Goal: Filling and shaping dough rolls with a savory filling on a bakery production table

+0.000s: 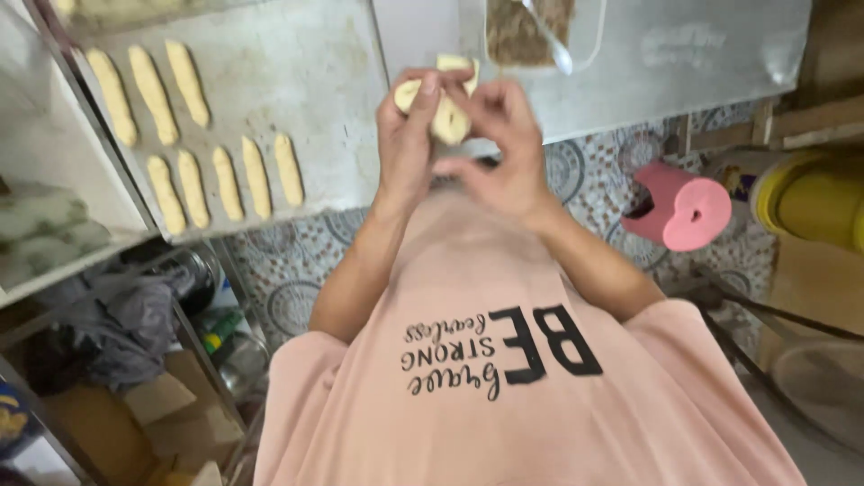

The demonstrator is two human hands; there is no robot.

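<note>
Two hands work one piece of dough, held in the air above the near edge of the metal surface, in front of the person's chest. Left hand: fingers curled round the dough's left side, thumb pressed on its top. Right hand: fingers closed on the dough's right side, touching the left hand. Dough pale yellow, folded, one corner sticking up above the fingers. Metal tray to the left: eight dough sticks in two rows, three behind, five in front, lying apart. Clear container with brown filling and a spoon stands just beyond the hands. Pink stool on the patterned floor, lower right
</note>
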